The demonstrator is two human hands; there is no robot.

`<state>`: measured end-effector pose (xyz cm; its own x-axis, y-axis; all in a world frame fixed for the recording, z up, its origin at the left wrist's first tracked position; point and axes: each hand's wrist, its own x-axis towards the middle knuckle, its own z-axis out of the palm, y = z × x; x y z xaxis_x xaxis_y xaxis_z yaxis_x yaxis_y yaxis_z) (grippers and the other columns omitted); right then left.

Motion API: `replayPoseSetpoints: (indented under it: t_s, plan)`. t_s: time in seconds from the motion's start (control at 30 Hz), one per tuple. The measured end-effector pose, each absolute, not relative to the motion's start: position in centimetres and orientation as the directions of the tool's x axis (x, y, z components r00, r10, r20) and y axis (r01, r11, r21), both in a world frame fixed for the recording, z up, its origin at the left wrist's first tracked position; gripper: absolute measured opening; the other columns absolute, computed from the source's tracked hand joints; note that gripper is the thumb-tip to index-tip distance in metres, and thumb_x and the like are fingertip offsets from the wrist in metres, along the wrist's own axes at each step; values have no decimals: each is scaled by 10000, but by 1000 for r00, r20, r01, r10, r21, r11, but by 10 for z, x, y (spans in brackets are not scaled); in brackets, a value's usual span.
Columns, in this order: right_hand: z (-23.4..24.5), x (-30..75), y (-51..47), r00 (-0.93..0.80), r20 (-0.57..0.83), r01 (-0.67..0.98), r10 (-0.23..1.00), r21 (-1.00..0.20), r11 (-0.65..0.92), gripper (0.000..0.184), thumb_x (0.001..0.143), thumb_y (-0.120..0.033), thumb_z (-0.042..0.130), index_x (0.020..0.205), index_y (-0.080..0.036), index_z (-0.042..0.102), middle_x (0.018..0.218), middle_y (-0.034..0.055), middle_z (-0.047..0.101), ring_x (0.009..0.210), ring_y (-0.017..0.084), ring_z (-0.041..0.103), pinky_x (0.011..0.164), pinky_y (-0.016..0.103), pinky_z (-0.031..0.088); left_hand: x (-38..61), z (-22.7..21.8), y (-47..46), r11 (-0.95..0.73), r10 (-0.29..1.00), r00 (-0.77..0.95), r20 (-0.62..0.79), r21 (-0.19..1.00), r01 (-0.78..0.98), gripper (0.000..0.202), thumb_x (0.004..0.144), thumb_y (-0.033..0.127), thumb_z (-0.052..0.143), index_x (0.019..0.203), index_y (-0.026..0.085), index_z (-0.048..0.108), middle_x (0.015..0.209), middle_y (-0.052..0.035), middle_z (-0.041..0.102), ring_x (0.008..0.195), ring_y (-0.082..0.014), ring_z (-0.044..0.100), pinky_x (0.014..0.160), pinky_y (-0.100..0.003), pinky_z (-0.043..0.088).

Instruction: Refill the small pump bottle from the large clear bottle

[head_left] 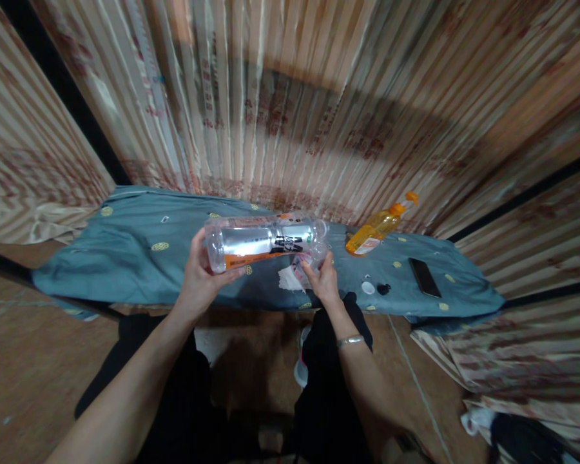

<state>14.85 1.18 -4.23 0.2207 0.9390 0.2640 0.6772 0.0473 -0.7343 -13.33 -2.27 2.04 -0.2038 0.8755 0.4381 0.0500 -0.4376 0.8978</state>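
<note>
A large clear plastic bottle [265,240] with a silver and orange label lies sideways above the cloth-covered table, its neck toward the right. My left hand [197,276] is wrapped round the bottle's base end. Near the neck, my right hand [325,281] is closed on a smaller clear plastic piece [319,255] with pinkish marks. That piece is against or just below the bottle's neck; its exact kind is hard to make out. Below it, a crumpled white paper [290,278] rests on the blue-green cloth [140,258].
To the right stands a tilted-looking amber pump bottle [373,233] with an orange pump. A white round cap [367,288], a small black object [383,289] and a dark phone [424,278] lie nearer the front edge. Pleated curtains [290,116] hang behind; black poles [67,90] flank the table.
</note>
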Motion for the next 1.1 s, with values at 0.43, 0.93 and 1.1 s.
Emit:
replayPoseSetpoints:
  t_s: [0.43, 0.93, 1.1]
  plan:
    - [-42, 148, 11, 218, 275, 682, 937, -729, 55, 613, 802, -554, 649, 1254, -184, 464, 993, 119, 724, 841, 305, 709, 743, 405, 549, -132, 26, -25, -425, 887, -195, 418, 905, 9, 924, 505, 331, 966, 1306, 218, 520, 1314, -115, 640, 1173, -304, 662, 941, -433, 608]
    - [-43, 148, 11, 203, 288, 666, 936, -742, 84, 586, 806, -549, 648, 1241, -202, 465, 976, 95, 720, 806, 274, 696, 756, 393, 544, -131, 26, -25, -425, 886, -206, 415, 905, -5, 929, 477, 322, 979, 1288, 222, 537, 1233, -100, 672, 1113, -290, 684, 861, -395, 633]
    - [-43, 148, 11, 204, 299, 670, 932, -737, 90, 566, 805, -561, 643, 1211, -207, 470, 957, 93, 716, 799, 279, 693, 724, 380, 535, -130, 26, -25, -428, 884, -219, 413, 904, -22, 922, 472, 311, 978, 1277, 215, 540, 1253, -103, 669, 1116, -283, 684, 874, -386, 629]
